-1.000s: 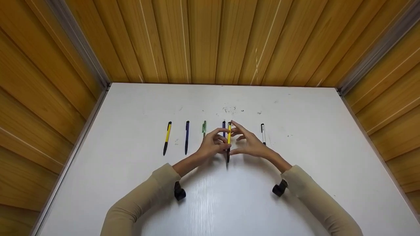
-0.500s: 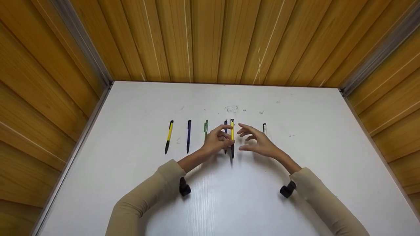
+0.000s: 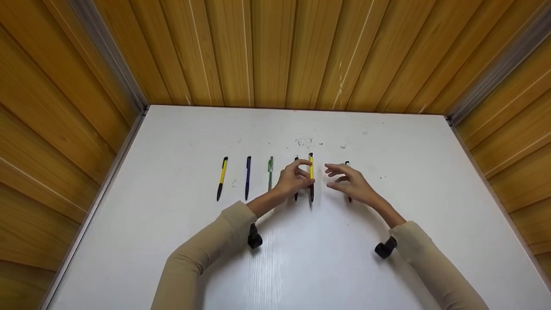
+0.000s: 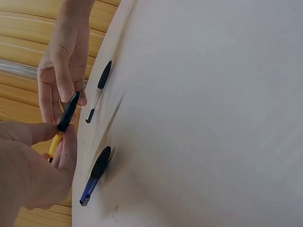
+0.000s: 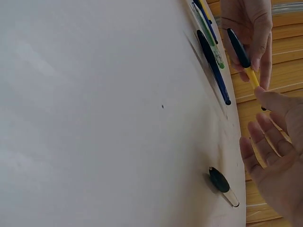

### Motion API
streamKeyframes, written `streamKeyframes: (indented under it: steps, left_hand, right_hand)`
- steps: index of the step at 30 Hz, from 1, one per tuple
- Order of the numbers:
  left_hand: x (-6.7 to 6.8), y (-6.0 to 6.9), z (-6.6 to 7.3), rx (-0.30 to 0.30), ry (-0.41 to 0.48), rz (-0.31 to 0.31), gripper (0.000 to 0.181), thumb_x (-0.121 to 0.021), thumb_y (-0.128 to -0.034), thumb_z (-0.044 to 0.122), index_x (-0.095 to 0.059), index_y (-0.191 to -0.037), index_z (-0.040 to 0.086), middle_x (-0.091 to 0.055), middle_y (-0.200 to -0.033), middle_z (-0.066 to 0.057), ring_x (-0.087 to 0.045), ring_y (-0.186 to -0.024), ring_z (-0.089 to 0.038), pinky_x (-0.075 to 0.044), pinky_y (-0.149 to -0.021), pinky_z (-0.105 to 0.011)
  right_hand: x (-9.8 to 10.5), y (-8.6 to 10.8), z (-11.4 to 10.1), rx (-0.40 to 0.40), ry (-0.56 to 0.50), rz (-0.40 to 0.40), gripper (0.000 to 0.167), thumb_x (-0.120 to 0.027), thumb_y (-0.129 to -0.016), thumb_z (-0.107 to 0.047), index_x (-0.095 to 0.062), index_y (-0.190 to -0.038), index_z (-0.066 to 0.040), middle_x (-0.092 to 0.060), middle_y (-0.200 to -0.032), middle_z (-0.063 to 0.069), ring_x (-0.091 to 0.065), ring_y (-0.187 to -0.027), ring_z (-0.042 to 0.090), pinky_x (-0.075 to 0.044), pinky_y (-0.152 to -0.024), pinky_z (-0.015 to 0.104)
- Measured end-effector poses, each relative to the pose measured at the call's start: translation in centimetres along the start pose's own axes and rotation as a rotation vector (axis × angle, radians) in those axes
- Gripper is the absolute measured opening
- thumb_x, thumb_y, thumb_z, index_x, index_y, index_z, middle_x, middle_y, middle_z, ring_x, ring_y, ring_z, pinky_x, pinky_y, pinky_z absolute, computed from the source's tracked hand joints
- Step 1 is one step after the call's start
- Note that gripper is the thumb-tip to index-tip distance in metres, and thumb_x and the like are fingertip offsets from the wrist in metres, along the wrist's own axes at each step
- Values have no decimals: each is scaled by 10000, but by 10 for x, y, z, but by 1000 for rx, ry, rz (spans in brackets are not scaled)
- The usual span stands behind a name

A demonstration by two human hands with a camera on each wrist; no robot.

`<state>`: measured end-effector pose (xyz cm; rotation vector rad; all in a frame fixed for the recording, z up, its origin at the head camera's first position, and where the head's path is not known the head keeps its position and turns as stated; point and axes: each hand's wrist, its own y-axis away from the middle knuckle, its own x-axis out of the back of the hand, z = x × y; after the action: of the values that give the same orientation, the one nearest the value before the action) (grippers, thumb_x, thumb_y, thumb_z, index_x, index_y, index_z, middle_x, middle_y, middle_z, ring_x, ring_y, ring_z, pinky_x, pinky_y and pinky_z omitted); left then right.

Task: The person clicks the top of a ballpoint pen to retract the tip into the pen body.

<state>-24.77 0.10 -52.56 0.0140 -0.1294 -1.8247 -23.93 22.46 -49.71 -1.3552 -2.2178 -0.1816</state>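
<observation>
Between thumb and fingertips my left hand (image 3: 292, 181) pinches a yellow and black pen (image 3: 311, 170), held above the white table; its black end (image 4: 69, 112) points up in the left wrist view. My right hand (image 3: 355, 186) hovers to the right of that pen, apart from it, with loosely bent fingers and nothing in them. Partly covered by the left hand, a blue pen with a black grip (image 4: 97, 172) lies on the table. Beneath the right hand lies a white pen with a black grip (image 5: 220, 180), mostly hidden in the head view.
Left of the hands, another yellow and black pen (image 3: 222, 175), a dark blue pen (image 3: 248, 176) and a green pen (image 3: 270, 170) lie in a spaced row. Wood-patterned walls (image 3: 267, 56) enclose the white table (image 3: 181, 142) at the back and sides.
My left hand has carried the yellow and black pen to the right, past the blue pen. My right hand has come away from that pen and shifted right, over the white pen.
</observation>
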Motion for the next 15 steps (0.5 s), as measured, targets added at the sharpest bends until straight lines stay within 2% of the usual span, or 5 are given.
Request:
streamKeyframes:
  steps: [3, 7, 11, 15]
  left_hand:
    - [-3, -5, 1, 13, -58, 8, 494, -753, -863, -29, -606, -1327, 60, -724, -946, -128, -711, -735, -136, -616, -677, -304]
    - [-9, -11, 5, 12, -111, -2, 503, -755, -858, -39, -602, -1332, 33, -736, -963, -170, -746, -738, -217, -629, -673, -329]
    - [-16, -17, 6, 16, -115, 15, 501, -756, -846, -57, -606, -1319, 14, -724, -907, -140, -722, -696, -193, -623, -656, -310]
    - [-22, -21, 6, 29, -91, 33, 497, -748, -840, -84, -609, -1310, -4, -680, -843, -91, -681, -667, -149, -612, -643, -262]
  right_hand:
    - [7, 1, 1, -23, 8, 12, 510, -694, -927, 38, -528, -1405, 105, -605, -1275, 358, -577, -1187, 528, -570, -971, 455]
    - [14, 3, 5, -44, 15, 30, 503, -687, -938, 24, -526, -1409, 99, -600, -1288, 348, -573, -1195, 529, -544, -941, 285]
    - [19, 3, 9, -50, 29, 50, 492, -682, -944, 17, -527, -1403, 105, -597, -1291, 345, -570, -1189, 530, -532, -927, 225]
    - [23, 5, 12, -58, 18, 57, 489, -678, -942, 31, -518, -1391, 138, -590, -1290, 363, -563, -1192, 551, -535, -918, 215]
